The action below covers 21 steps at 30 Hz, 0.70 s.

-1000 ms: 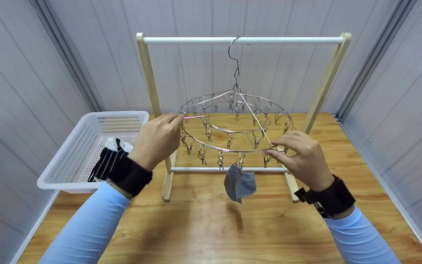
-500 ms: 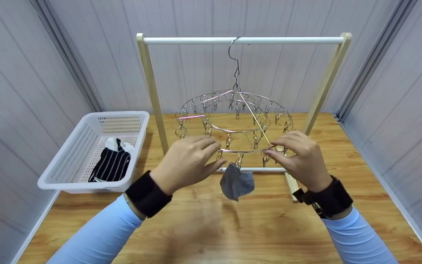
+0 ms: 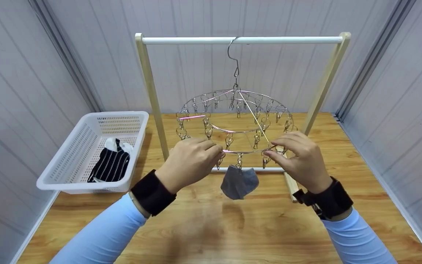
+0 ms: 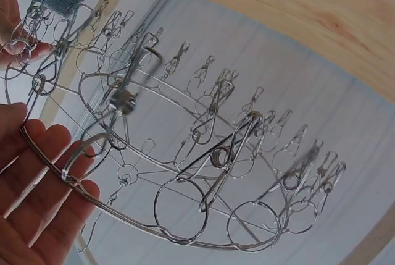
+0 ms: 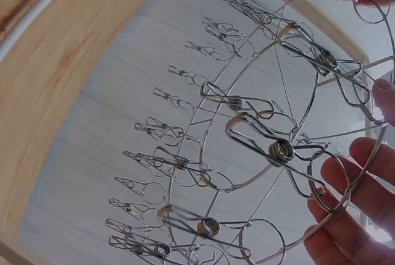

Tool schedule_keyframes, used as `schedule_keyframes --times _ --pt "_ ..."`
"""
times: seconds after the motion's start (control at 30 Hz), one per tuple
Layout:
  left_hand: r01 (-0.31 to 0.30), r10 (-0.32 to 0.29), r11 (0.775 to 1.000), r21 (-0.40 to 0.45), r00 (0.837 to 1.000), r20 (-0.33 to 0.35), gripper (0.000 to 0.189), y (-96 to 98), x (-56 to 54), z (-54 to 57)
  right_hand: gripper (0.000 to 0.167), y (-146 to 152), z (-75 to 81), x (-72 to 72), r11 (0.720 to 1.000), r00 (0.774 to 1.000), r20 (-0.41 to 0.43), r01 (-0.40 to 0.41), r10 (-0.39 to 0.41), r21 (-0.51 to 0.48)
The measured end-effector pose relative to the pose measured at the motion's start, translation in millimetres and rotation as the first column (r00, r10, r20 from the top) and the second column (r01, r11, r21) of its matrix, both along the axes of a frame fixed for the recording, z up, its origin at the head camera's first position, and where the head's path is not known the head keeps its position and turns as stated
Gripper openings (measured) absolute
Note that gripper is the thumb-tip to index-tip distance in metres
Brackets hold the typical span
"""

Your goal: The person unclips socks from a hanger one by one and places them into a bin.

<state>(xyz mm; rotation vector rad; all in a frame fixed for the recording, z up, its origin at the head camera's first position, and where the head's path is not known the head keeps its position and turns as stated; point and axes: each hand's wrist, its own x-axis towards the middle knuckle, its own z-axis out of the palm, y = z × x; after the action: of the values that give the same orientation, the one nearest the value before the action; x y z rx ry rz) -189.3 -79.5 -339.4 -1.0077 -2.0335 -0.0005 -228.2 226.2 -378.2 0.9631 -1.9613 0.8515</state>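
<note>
A round metal clip hanger (image 3: 245,131) hangs by its hook from the white bar, with many small clips around its two rings. My left hand (image 3: 192,158) holds the outer ring at the front left, its fingers behind the wire in the left wrist view. At the front right, my right hand (image 3: 303,158) pinches the same ring between thumb and fingers. Between the hands, a small grey piece of cloth (image 3: 239,183) dangles from one front clip. Fingers (image 5: 349,228) of the right hand lie along the wire in the right wrist view.
A white plastic basket (image 3: 55,165) stands on the wooden table (image 3: 269,234) at the left, holding black striped and white cloth (image 3: 110,163). The rack's wooden posts (image 3: 148,84) and white top bar (image 3: 291,39) frame the hanger. Pale panel walls enclose the table.
My left hand has left the ring's left side, moved right and nearer, and now holds its front left. The grey cloth has turned to show more width. My right hand stays put.
</note>
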Motion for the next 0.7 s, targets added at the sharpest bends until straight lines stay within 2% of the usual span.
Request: schedule_keyframes --times 0.2,0.3,0.47,0.6,0.7 --pt "0.004 -0.004 1.0 0.002 1.0 0.001 0.025 1.1 -2.5 -0.9 0.03 0 -1.3 1.1 1.0 1.0 0.002 0.019 -0.02 0.003" --pt "0.006 -0.006 1.0 0.009 1.0 0.006 0.022 0.8 -3.5 -1.0 0.034 -3 0.0 5.6 0.999 1.0 -0.017 0.012 -0.013 -0.035" --pt "-0.003 0.003 1.0 0.001 1.0 -0.002 0.02 -0.1 -5.3 -1.6 0.033 -14 5.4 22.0 0.989 0.998 -0.063 -0.036 0.027 -0.14" --pt "-0.01 0.01 1.0 -0.005 1.0 -0.025 0.021 -0.8 -7.0 -2.9 0.025 -23 6.6 35.1 0.983 0.995 -0.081 -0.068 0.055 -0.17" --pt "-0.008 0.008 1.0 -0.001 1.0 -0.025 0.022 -1.2 -8.0 -3.4 0.022 -29 3.9 41.4 0.983 0.994 -0.075 -0.095 0.084 -0.158"
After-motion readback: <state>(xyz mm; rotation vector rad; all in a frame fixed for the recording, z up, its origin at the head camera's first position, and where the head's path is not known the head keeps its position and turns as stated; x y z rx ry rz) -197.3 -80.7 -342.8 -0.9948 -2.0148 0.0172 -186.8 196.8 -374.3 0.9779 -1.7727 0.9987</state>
